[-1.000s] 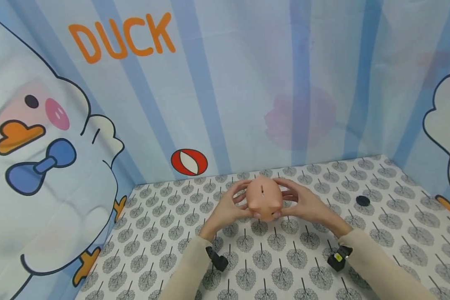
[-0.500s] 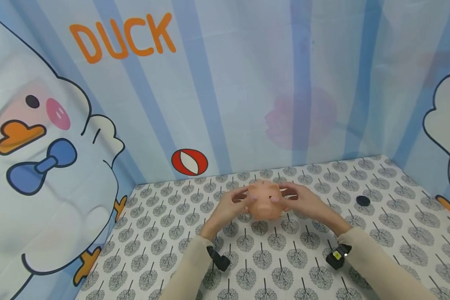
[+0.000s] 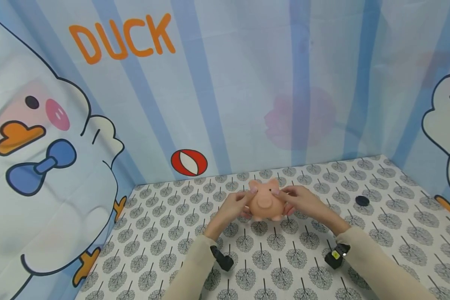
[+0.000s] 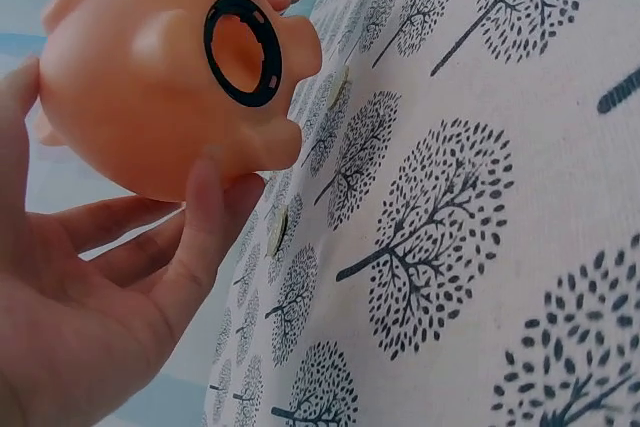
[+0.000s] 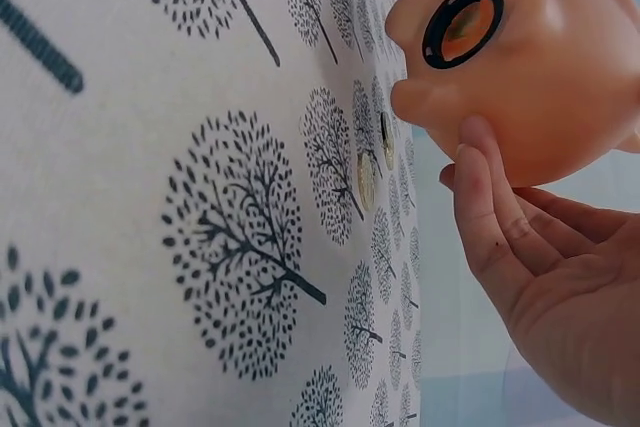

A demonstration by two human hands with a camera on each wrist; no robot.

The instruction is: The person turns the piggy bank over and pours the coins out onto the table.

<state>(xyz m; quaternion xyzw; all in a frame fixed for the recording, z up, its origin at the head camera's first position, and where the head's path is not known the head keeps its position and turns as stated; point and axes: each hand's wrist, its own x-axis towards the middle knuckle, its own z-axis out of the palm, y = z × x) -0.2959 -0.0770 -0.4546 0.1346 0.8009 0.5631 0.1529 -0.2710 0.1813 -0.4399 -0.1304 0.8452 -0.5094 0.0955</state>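
Note:
Both hands hold a peach-coloured piggy bank (image 3: pixel 266 201) just above the tree-patterned tablecloth (image 3: pixel 285 258), snout towards me, ears up. My left hand (image 3: pixel 232 206) grips its left side and my right hand (image 3: pixel 301 202) grips its right side. In the left wrist view the piggy bank (image 4: pixel 150 77) shows its underside, where a black-ringed hole (image 4: pixel 243 50) stands open, with my left hand (image 4: pixel 120 287) cupped below it. The right wrist view shows the same hole (image 5: pixel 462 24) and my right hand (image 5: pixel 540 267). Coins (image 5: pixel 366 180) lie flat on the cloth beneath the pig.
A small round black cap (image 3: pixel 362 200) lies on the cloth to the right of my right hand. Fabric walls printed with ducks and stripes (image 3: pixel 210 83) close in the table at the back, left and right.
The piggy bank has been tipped from slot facing me to upright with its snout facing me. Both hands stayed on its sides.

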